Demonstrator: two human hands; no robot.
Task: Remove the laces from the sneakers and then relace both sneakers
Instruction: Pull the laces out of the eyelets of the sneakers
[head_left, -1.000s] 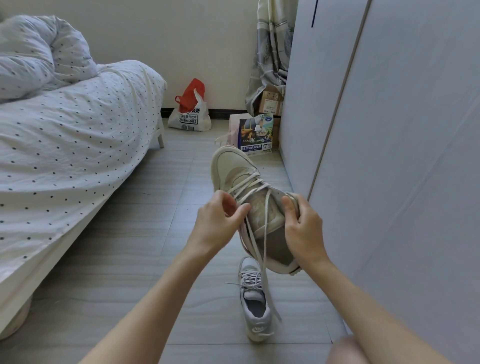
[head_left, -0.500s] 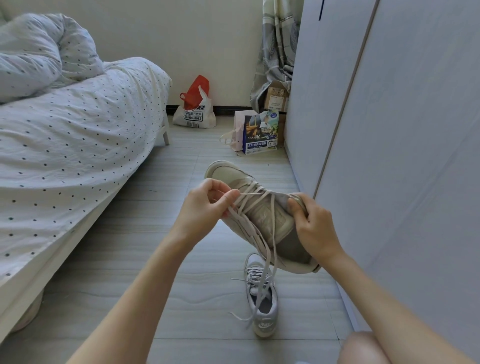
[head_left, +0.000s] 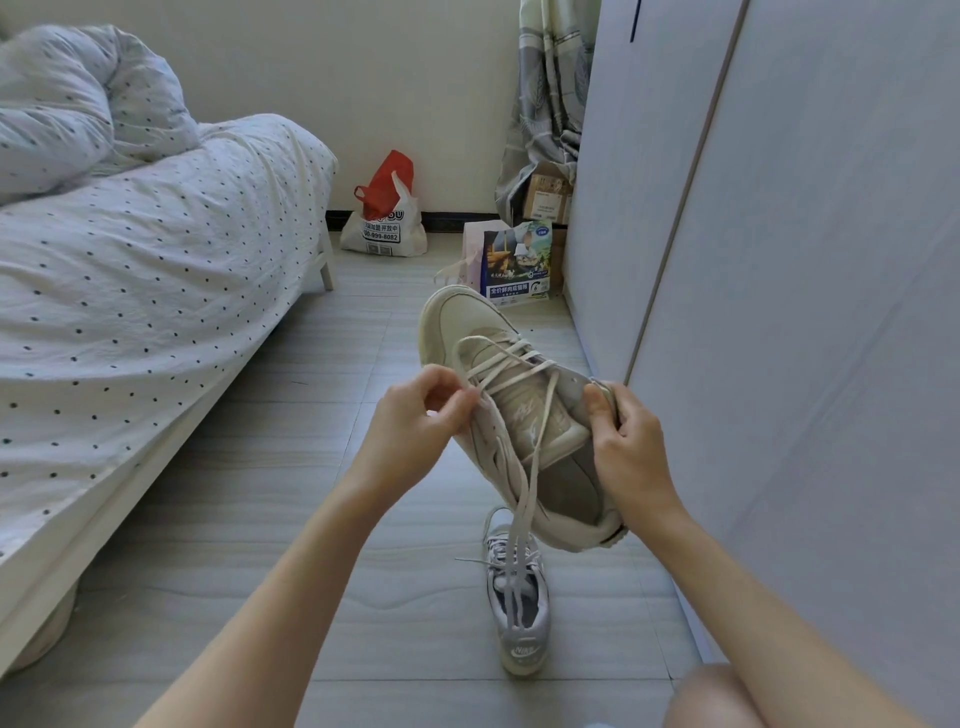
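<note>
A beige sneaker (head_left: 467, 332) is held up in the air, toe pointing away from me. My right hand (head_left: 623, 441) grips its right side by the tongue and collar. My left hand (head_left: 415, 421) pinches a strand of the cream lace (head_left: 524, 499) at the shoe's left eyelets. The lace is loosened across the upper eyelets and its loose ends hang down below the shoe. A second sneaker (head_left: 519, 613), grey-white with its lace still in, lies on the floor under the held one, heel toward me.
A bed (head_left: 130, 291) with a dotted cover fills the left side. A white wardrobe (head_left: 779, 260) runs along the right. At the far wall stand a red-and-white bag (head_left: 384, 218), a printed pet-food bag (head_left: 519, 265) and cardboard boxes (head_left: 545, 197). My knee (head_left: 711, 696) shows bottom right.
The held sneaker has tilted and shifted slightly. My left hand has moved along the left eyelets, pulling lace loops looser. My right hand keeps its grip on the shoe.
</note>
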